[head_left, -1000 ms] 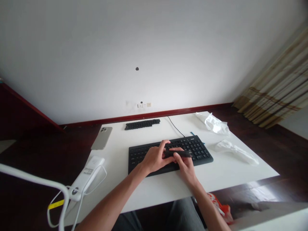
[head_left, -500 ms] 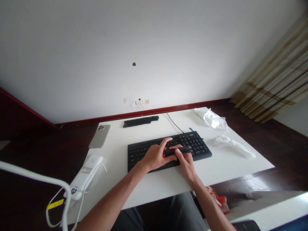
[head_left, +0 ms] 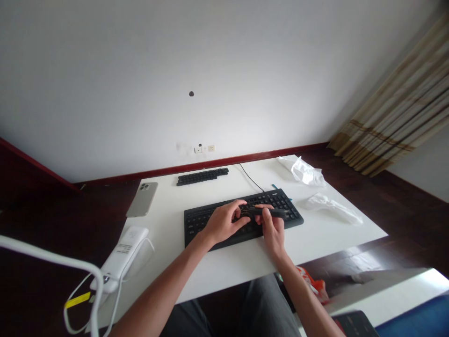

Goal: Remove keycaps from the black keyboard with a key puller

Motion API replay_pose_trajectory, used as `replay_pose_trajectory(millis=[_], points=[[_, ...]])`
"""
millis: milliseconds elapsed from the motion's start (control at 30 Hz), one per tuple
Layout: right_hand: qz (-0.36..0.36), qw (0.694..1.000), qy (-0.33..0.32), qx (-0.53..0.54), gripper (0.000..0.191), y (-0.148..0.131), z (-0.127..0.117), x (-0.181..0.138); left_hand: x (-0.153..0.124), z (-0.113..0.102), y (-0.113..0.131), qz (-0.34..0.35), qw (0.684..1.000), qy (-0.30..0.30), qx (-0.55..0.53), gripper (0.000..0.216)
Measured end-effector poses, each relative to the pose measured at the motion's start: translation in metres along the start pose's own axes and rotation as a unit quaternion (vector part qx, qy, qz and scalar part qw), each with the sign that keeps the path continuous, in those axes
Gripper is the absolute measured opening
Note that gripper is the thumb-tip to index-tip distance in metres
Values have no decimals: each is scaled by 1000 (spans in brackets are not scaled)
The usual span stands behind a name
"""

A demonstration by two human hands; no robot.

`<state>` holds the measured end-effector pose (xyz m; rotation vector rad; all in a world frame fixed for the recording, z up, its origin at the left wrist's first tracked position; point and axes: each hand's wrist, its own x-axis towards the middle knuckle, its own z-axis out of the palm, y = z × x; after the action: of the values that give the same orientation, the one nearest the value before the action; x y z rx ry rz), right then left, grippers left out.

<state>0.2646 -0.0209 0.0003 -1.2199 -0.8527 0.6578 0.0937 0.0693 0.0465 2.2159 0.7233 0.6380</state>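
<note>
My right hand (head_left: 273,229) is closed around the black handle of what looks like a wire keycap puller (head_left: 270,213), held nearly level with its thin wire end pointing left. My left hand (head_left: 226,220) is curved around that wire end, thumb and index finger apart. Whether its fingertips touch the wires or a small key, I cannot tell. Both hands are just over a black keyboard (head_left: 294,220), hiding its middle. Behind it, black keycaps (head_left: 202,176) lie grouped in rows.
On the white table (head_left: 238,269), a phone (head_left: 142,200) and a white power strip (head_left: 122,252) with cable lie left. Crumpled white plastic bags (head_left: 305,171) are at the right. A thin black cable (head_left: 250,177) runs behind the keyboard. A white lamp-like tube (head_left: 52,257) crosses the lower left.
My right hand has drawn the keycap puller slightly right, baring its wire end. My left thumb and index finger have come apart from its handle. The view has shifted slightly.
</note>
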Motion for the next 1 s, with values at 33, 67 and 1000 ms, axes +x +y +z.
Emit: replay_pose_trajectory(millis=[33, 67, 1000], points=[[-8, 1000, 11, 3, 36, 1, 0, 1, 1, -1, -1, 2, 1000, 6, -3, 33], [-14, 1000, 18, 2, 35, 2, -1, 1, 1, -2, -2, 4, 1000, 9, -8, 26], [-50, 995, 80, -39, 31, -6, -14, 21, 3, 1, -8, 25, 990, 118, 70, 23]])
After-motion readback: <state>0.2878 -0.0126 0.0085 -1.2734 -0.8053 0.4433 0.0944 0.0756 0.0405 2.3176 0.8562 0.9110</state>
